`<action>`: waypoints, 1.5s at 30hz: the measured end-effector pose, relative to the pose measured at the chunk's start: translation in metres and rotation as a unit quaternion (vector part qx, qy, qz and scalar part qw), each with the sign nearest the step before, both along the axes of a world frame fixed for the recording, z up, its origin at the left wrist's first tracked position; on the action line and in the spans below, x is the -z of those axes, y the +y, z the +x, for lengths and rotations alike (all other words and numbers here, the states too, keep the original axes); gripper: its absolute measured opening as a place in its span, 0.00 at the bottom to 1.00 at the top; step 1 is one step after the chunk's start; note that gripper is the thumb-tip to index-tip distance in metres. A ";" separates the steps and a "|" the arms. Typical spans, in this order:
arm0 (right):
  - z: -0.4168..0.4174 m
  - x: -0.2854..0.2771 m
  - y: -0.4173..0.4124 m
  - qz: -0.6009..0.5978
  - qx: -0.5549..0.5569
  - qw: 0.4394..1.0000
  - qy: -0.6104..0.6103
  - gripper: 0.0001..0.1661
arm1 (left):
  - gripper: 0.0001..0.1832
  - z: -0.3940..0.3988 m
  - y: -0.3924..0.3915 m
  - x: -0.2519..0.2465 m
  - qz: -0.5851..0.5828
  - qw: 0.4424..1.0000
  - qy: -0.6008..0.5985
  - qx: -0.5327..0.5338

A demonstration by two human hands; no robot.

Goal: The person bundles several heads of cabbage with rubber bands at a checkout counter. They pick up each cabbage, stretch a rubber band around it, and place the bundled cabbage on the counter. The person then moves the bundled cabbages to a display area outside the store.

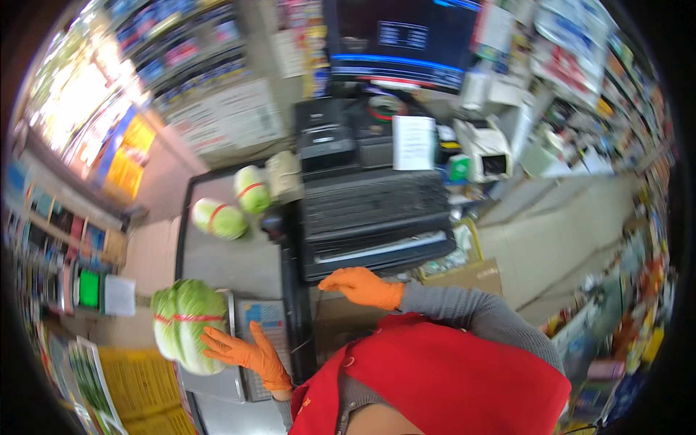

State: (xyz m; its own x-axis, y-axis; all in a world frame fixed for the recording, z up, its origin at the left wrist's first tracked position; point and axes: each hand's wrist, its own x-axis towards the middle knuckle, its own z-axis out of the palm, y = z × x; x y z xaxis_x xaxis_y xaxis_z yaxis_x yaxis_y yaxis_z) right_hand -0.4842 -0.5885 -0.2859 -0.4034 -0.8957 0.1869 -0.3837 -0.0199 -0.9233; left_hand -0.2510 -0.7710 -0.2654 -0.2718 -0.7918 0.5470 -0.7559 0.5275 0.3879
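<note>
My left hand (247,353), in an orange glove, has its fingers spread against the near side of a large napa cabbage bundle (187,321). Red tape circles the bundle, which rests on the metal tray (235,389) of a counter scale. Beside that tray, just past my left wrist, is the scale's key panel (266,321). My right hand (361,287), also gloved in orange, is held in front of my body near the counter's black edge. Its fingers lie together and its palm side is hidden. Two smaller red-taped napa cabbages, one lying left (220,218) and one further back (252,189), are on the grey counter (234,261).
A dark handheld object (273,224), perhaps a scanner, lies by the smaller cabbages. Beyond my right hand are a black ridged unit (375,217), a monitor (402,43) and a white printer (484,149). Yellow crates (141,383) stand at the lower left.
</note>
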 end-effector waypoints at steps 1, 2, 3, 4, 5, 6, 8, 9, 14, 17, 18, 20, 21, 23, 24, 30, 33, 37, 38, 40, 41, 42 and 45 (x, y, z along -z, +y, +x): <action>-0.004 -0.006 0.028 0.009 0.021 0.999 0.024 0.20 | 0.53 -0.018 0.015 0.009 -0.002 0.999 -0.007 0.052; -0.009 -0.013 0.057 0.016 0.040 0.998 0.051 0.19 | 0.53 -0.037 0.028 0.023 -0.006 0.995 -0.011 0.103; -0.015 -0.017 0.088 0.025 0.060 0.995 0.078 0.18 | 0.53 -0.058 0.046 0.031 -0.011 0.988 -0.013 0.154; -0.022 -0.014 0.122 0.014 0.082 0.995 0.052 0.18 | 0.54 -0.083 0.076 0.027 0.013 0.982 -0.029 0.188; -0.027 -0.011 0.159 0.018 0.132 0.988 0.073 0.18 | 0.54 -0.108 0.109 0.027 0.051 0.975 -0.034 0.213; -0.031 -0.016 0.198 0.026 0.176 0.979 0.095 0.18 | 0.54 -0.132 0.142 0.027 0.066 0.962 -0.033 0.264; -0.036 -0.013 0.283 0.085 0.258 0.960 0.067 0.19 | 0.55 -0.179 0.209 0.027 0.096 0.924 -0.021 0.370; -0.042 -0.008 0.324 0.098 0.302 0.947 0.055 0.19 | 0.55 -0.203 0.243 0.026 0.102 0.910 -0.039 0.400; -0.041 0.023 0.504 0.103 0.515 0.851 0.015 0.18 | 0.56 -0.314 0.417 0.012 0.085 0.796 -0.062 0.596; -0.040 0.013 0.570 0.100 0.610 0.785 -0.025 0.18 | 0.59 -0.378 0.491 0.019 0.039 0.723 -0.084 0.684; -0.039 0.012 0.588 0.089 0.643 0.759 -0.046 0.18 | 0.59 -0.394 0.517 0.016 0.040 0.699 -0.103 0.707; -0.041 0.015 0.622 0.057 0.702 0.708 -0.058 0.18 | 0.59 -0.427 0.566 0.014 0.018 0.648 -0.131 0.750; -0.042 0.021 0.633 0.036 0.724 0.686 -0.054 0.18 | 0.59 -0.444 0.585 0.016 -0.006 0.625 -0.143 0.768; -0.040 0.031 0.656 0.028 0.757 0.650 -0.065 0.18 | 0.59 -0.470 0.634 0.020 -0.008 0.578 -0.161 0.800; -0.041 0.035 0.665 0.034 0.764 0.639 -0.080 0.18 | 0.59 -0.480 0.658 0.019 0.005 0.553 -0.181 0.813; -0.082 0.040 0.743 0.083 0.780 0.610 -0.110 0.19 | 0.61 -0.536 0.793 0.045 0.037 0.465 -0.238 0.852; -0.133 0.034 0.796 0.128 0.771 0.607 -0.145 0.18 | 0.63 -0.583 0.846 0.058 0.060 0.466 -0.249 0.847; -0.205 0.019 0.865 0.143 0.726 0.643 -0.196 0.19 | 0.61 -0.658 0.922 0.074 0.076 0.472 -0.251 0.842; -0.220 0.017 0.887 0.135 0.724 0.652 -0.179 0.18 | 0.60 -0.678 0.945 0.077 0.078 0.468 -0.256 0.842; -0.243 0.011 0.923 0.132 0.733 0.650 -0.152 0.18 | 0.58 -0.707 0.981 0.080 0.075 0.446 -0.281 0.846; -0.251 0.009 0.942 0.130 0.738 0.647 -0.139 0.18 | 0.57 -0.718 1.005 0.081 0.076 0.426 -0.293 0.853; -0.258 0.012 0.963 0.120 0.750 0.635 -0.141 0.18 | 0.57 -0.729 1.033 0.079 0.074 0.404 -0.300 0.861; -0.271 0.033 1.035 0.103 0.788 0.591 -0.140 0.18 | 0.55 -0.750 1.113 0.069 0.058 0.358 -0.346 0.865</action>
State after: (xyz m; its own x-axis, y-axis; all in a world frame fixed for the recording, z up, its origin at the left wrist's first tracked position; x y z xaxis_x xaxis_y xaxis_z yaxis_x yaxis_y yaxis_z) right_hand -0.7554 0.4467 -0.3188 -0.7568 0.6400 -0.1328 0.3920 0.2819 -0.8757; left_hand -1.0009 0.3423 -0.3339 -0.4482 0.8837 -0.1347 0.7274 0.4481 0.5198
